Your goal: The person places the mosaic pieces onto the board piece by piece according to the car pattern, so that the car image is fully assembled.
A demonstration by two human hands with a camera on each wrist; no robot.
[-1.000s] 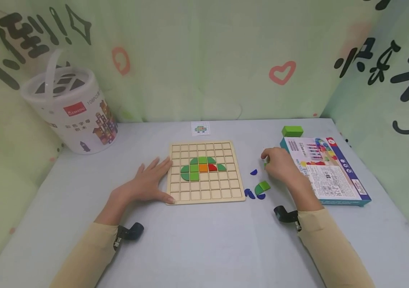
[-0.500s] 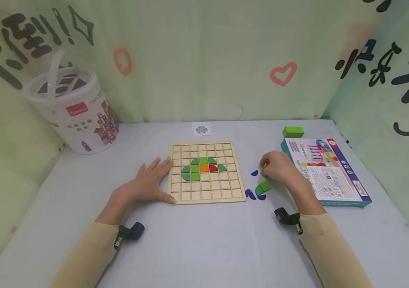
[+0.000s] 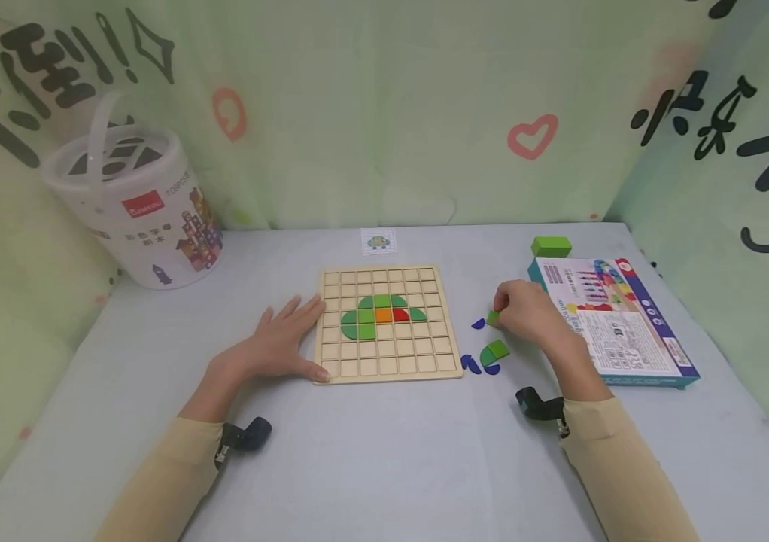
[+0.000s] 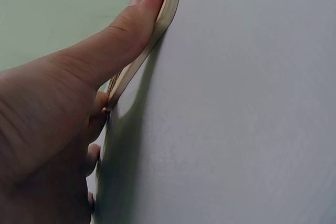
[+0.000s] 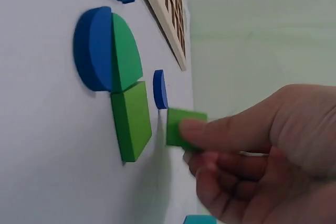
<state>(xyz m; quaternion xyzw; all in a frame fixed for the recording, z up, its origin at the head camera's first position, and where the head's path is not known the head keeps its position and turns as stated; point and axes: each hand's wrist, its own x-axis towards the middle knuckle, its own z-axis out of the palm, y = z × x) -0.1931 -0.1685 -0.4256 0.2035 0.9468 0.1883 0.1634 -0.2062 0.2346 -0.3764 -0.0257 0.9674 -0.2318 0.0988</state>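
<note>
A wooden grid board (image 3: pixel 418 366) lies mid-table, with green, orange and red tiles (image 3: pixel 382 316) set in some of its squares. My left hand (image 3: pixel 276 342) rests on the board's left edge, fingers spread straight, the thumb on its near corner. Right of the board, my right hand (image 3: pixel 530 312) pinches a light green square tile (image 5: pixel 176 124) between thumb and fingers. Close by on the table lie another light green square tile (image 5: pixel 134 121), a dark green quarter-round tile (image 5: pixel 125 53) and several blue rounded tiles (image 5: pixel 94 48).
A small pattern card (image 3: pixel 378 242) lies behind the board. At right sits a flat printed box (image 3: pixel 618 324), with a green block (image 3: pixel 551 247) behind it. A white lidded bucket (image 3: pixel 141 211) stands at the back left. Curtains enclose the back and sides.
The right hand has shifted only slightly beside the loose tiles, and the green square tile in its fingers now shows more clearly. The left hand stays on the board's edge.
</note>
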